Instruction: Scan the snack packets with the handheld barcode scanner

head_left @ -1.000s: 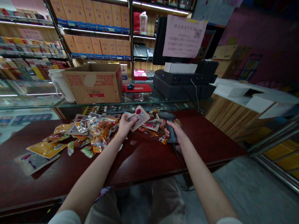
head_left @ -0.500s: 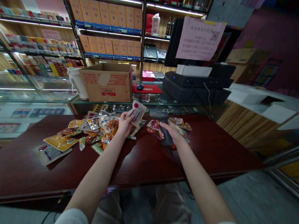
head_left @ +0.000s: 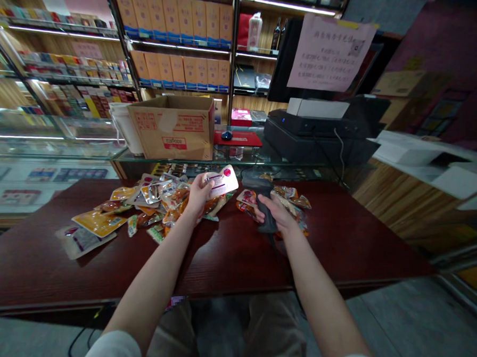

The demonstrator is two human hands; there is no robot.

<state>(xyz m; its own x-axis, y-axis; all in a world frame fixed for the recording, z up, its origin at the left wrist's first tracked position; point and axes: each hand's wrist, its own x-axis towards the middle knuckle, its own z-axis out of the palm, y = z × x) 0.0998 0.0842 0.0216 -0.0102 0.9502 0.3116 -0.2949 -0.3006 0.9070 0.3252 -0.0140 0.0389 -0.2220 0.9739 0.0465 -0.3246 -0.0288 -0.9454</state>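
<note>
My left hand (head_left: 200, 194) is closed on the left end of a pale food packet (head_left: 222, 181) with a dark red round mark, held above the table and brightly lit. In my right hand (head_left: 275, 211) is a black handheld barcode scanner (head_left: 265, 198), its head facing the packet and its cable hanging down. Beneath and left of my left hand spreads a pile of snack packets (head_left: 175, 195). A yellow packet (head_left: 99, 222) overlaps a grey one (head_left: 84, 242) at the pile's left. More packets (head_left: 291, 197) lie behind and beside my right hand.
The dark red wooden table (head_left: 235, 264) meets a glass counter. On that counter stand a cardboard box (head_left: 174, 131), a mouse (head_left: 226, 136) on a red mat, and a black till (head_left: 316, 134) with a monitor behind a paper notice (head_left: 330, 54). Stocked shelves (head_left: 183, 43) rise behind.
My left hand has turned the packet from a steep tilt to nearly level, its round mark now at the right end. Bright light now falls on it. The scanner remains in my right hand.
</note>
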